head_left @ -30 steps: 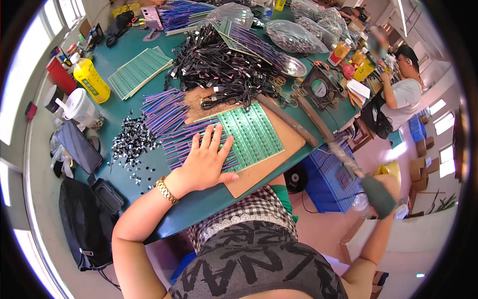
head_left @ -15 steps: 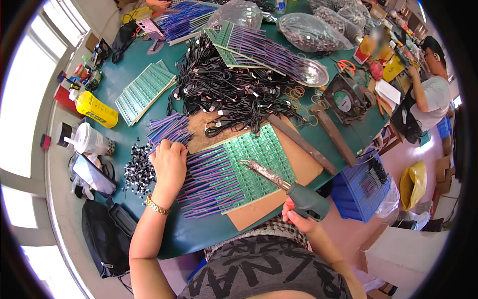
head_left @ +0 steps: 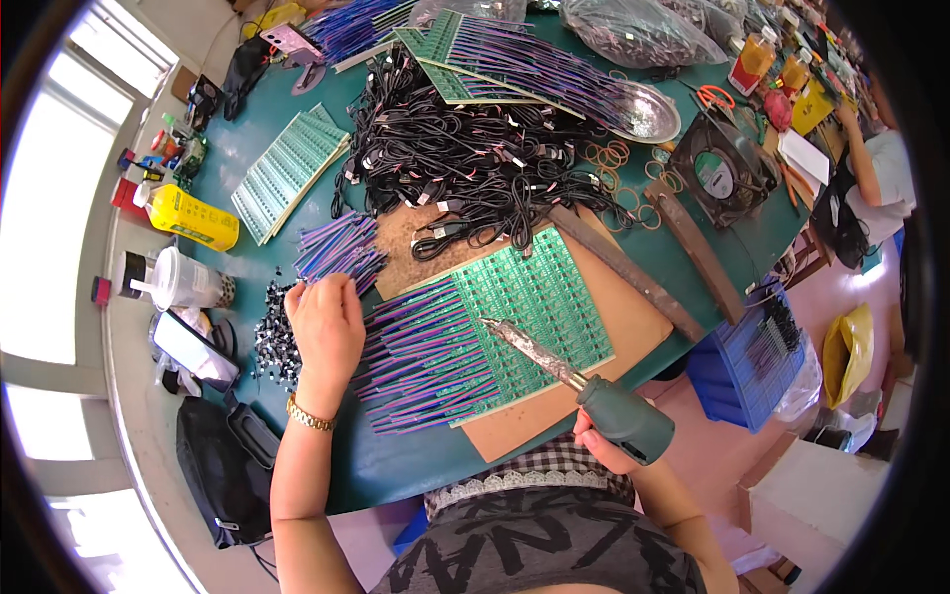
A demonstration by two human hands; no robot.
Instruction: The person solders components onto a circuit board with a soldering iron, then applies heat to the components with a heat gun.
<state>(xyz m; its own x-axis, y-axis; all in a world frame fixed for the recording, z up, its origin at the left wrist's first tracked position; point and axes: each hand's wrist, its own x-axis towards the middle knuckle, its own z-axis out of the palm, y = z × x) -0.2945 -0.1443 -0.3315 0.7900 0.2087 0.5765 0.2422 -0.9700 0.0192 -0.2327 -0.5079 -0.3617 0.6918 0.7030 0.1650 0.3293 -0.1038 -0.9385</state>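
My right hand [head_left: 606,444] grips the dark green handle of a soldering iron [head_left: 625,421]. Its metal barrel slants up and left, and the tip is over a green circuit board panel [head_left: 539,307], near where the wires meet it. Rows of purple, blue and black wires [head_left: 421,361] run leftward from the panel. My left hand [head_left: 329,327], with a gold watch on the wrist, hovers by the left ends of these wires, fingers curled together; what they hold is hidden. Beside it lie a loose wire bundle [head_left: 341,247] and a heap of small black-and-white parts [head_left: 275,332].
Brown board [head_left: 510,431] lies under the panel. Black cables [head_left: 445,139] are heaped behind it, with metal bars [head_left: 698,252] and a fan [head_left: 720,168] to the right. More panels [head_left: 289,173] and a yellow bottle [head_left: 193,218] stand left. A co-worker [head_left: 881,168] sits far right.
The whole view has shifted slightly. My left hand has drawn a little left, away from the wire ends. The iron's tip has moved slightly closer to the wired edge of the panel.
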